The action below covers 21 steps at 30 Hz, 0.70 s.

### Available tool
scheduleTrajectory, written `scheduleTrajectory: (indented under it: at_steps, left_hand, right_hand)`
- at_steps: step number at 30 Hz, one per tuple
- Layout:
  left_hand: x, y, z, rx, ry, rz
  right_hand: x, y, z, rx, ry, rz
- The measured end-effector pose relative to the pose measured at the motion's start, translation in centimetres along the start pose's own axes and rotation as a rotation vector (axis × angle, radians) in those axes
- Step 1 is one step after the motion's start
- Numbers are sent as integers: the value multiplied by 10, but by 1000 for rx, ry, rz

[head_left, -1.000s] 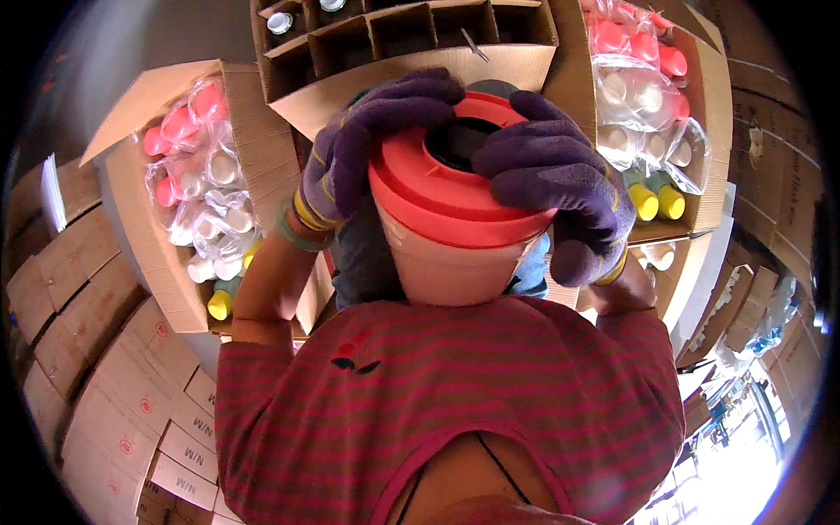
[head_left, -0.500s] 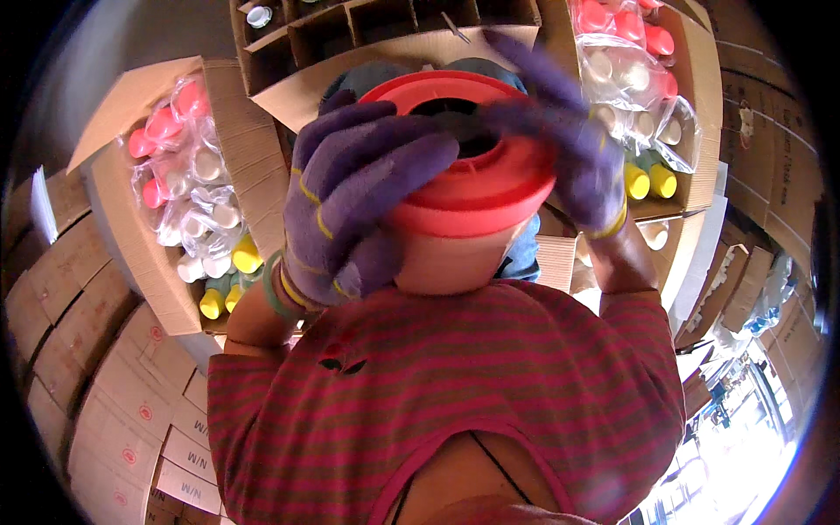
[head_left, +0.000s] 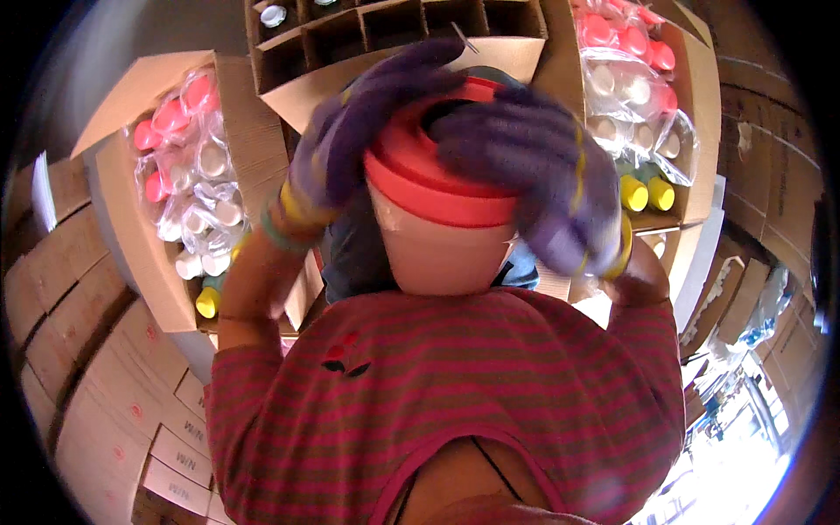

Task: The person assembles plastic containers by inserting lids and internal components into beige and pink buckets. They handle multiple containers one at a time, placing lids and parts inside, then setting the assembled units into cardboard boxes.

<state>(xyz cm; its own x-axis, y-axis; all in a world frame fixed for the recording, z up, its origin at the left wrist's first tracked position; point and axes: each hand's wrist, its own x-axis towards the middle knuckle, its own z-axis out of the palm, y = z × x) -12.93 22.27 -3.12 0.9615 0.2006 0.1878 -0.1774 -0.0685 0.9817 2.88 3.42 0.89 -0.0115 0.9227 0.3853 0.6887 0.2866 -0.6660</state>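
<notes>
Upright against my body stands a pale pink tub with a broad red ring-shaped lid. A dark round opening shows in the lid's middle, partly covered by fingers. Both hands wear purple gloves with yellow cuffs. My left hand lies along the left side of the lid, its fingers stretched out over the far rim. My right hand lies across the right side of the lid, its fingers reaching over the opening; they are smeared by motion. Both thumbs are hidden.
Cardboard boxes of plastic-wrapped bottles with red, white and yellow caps stand at left and right. Ahead is a divided carton with bottles in some cells. Stacked cartons rise at lower left.
My left hand has moved from the near top of the lid to its far left rim, fingers straightening. My right hand has come down over the opening. The tub has tilted slightly.
</notes>
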Motion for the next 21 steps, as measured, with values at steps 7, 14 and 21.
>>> scheduleTrajectory:
  at_steps: [7,14,21]
  left_hand:
    - [8,28,2,137,6,198]
    - [19,-14,-14,31,-33,286]
    - [2,34,11,232,-7,238]
  right_hand:
    - [5,-3,-2,14,94,-23]
    - [6,-20,1,62,133,93]
    - [-15,33,19,336,184,120]
